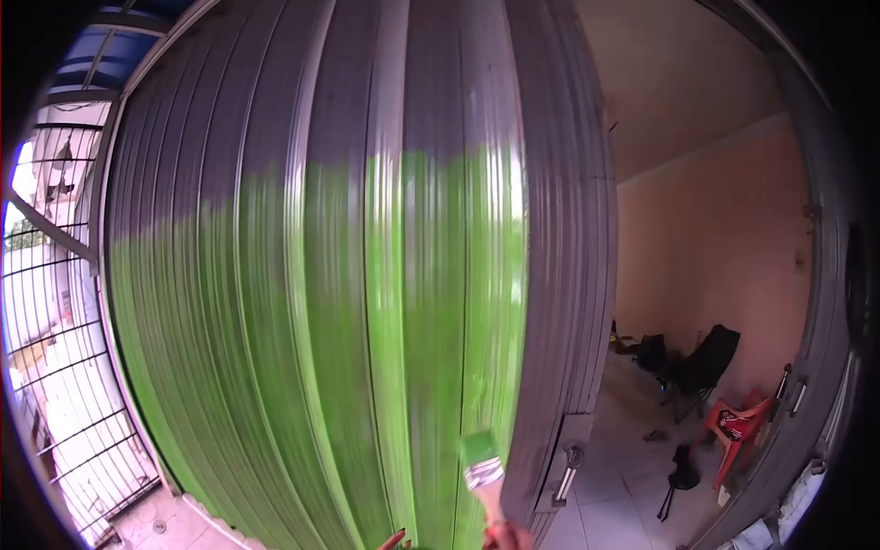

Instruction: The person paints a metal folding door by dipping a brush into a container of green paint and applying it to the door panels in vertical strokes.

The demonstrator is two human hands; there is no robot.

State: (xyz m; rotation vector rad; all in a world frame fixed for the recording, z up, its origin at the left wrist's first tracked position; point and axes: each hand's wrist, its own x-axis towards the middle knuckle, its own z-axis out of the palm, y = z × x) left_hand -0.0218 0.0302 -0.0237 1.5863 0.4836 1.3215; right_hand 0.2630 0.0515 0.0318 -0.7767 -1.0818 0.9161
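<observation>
A ribbed metal folding door [339, 302] fills the middle, green on its lower part and dark grey above and along its right edge. My right hand [509, 536], at the bottom edge, is closed around the handle of a paintbrush [484, 472]. The green bristles point up and lie at or very near the green panel. Of my left hand [394, 541] only fingertips show at the bottom, close to the door; the rest is cut off, and whether it holds anything is hidden.
A barred gate [55, 367] stands at the left. Through the opening at the right are a black folding chair [710, 362], a red plastic chair [741, 431] and a dark object on the tiled floor [600, 532]. A door handle [567, 472] sits right of the brush.
</observation>
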